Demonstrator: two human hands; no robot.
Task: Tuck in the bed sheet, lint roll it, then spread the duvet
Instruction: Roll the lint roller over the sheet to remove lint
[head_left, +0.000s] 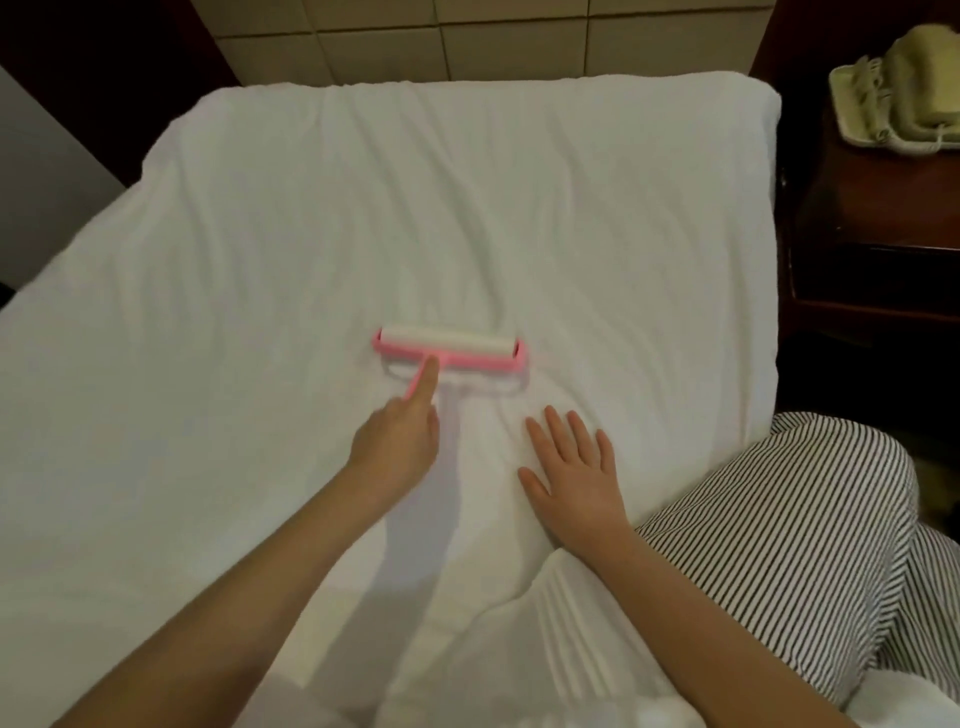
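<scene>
Lint-rolling step: left hand (400, 447) grips the pink lint roller (449, 347) mid-bed on the sheet (311, 208), forefinger along its handle, right hand (571, 480) flat and splayed at its four o'clock; next, I reckon, steady strokes toward twelve.

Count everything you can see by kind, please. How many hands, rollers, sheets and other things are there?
Hands: 2 (left hand, right hand)
Pink lint roller: 1
White bed sheet: 1
Cream telephone: 1
Piece of striped cloth: 1
Total: 6
</scene>
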